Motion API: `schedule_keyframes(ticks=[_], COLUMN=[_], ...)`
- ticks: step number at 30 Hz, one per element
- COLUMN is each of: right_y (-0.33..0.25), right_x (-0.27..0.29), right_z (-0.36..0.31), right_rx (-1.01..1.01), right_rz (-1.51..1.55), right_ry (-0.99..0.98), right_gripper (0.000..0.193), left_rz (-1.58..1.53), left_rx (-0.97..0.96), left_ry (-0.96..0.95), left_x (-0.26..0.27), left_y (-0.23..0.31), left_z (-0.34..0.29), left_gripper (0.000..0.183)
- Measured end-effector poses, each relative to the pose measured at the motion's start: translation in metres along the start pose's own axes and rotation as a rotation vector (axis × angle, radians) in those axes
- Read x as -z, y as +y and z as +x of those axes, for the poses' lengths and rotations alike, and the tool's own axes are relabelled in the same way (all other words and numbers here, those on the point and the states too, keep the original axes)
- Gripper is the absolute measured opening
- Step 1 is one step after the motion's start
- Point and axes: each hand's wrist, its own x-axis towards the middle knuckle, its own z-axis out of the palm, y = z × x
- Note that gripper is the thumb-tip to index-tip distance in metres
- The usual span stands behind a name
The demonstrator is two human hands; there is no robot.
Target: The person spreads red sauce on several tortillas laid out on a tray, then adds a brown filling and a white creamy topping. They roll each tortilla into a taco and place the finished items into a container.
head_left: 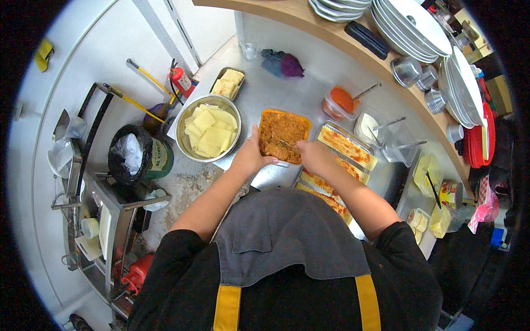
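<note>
While the left hand (pixel 249 157) clamps the near left corner of an orange-rimmed container of minced meat sauce (pixel 282 134), thumb over the rim and fingers against the outer wall, the right hand (pixel 316 156) grips a utensil (pixel 286 144) whose tip sits in the sauce; utensil type too small to tell. Container stands on the steel counter (pixel 301 94), near its front edge, directly ahead of the person.

Just left of the container: a round metal bowl (pixel 208 135) heaped with pale yellow pasta sheets, close to the counter's left edge. Behind the bowl, a small rectangular metal tray (pixel 227 83) with more sheets.

Just right of the container: a rectangular tray of layered lasagne (pixel 346 148), pasta streaked with red sauce, running toward the front edge under the right forearm.

Farther back on the right: a clear tub of red sauce (pixel 342 100) with a spoon handle sticking out, then a tub of white sauce (pixel 369 126), also with a spoon. A purple-blue cloth (pixel 281 64) lies near the back of the counter.

A wooden shelf (pixel 331 33) curves along the counter's far side, carrying stacked white plates (pixel 411 25) and small metal cups (pixel 407 70).

Person wears a grey apron with yellow straps.
</note>
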Motion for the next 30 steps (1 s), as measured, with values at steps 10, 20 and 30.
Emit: schedule_keyframes(ticks=[10,20,30], right_y=[0.010,0.009,0.001], right_x=[0.022,0.015,0.045], right_z=[-0.017,-0.020,-0.016], right_rx=[0.022,-0.013,0.013], right_rz=[0.013,-0.015,-0.041], right_ry=[0.034,0.106,0.006], right_gripper=[0.029,0.029,0.025], left_rz=[0.005,0.022,0.028], left_rx=[0.012,0.014,0.040], left_ry=[-0.003,-0.017,-0.010], left_x=[0.000,-0.001,0.000], left_y=[0.001,-0.002,0.003], left_z=[-0.001,0.001,0.000], left_gripper=[0.139,0.138,0.138])
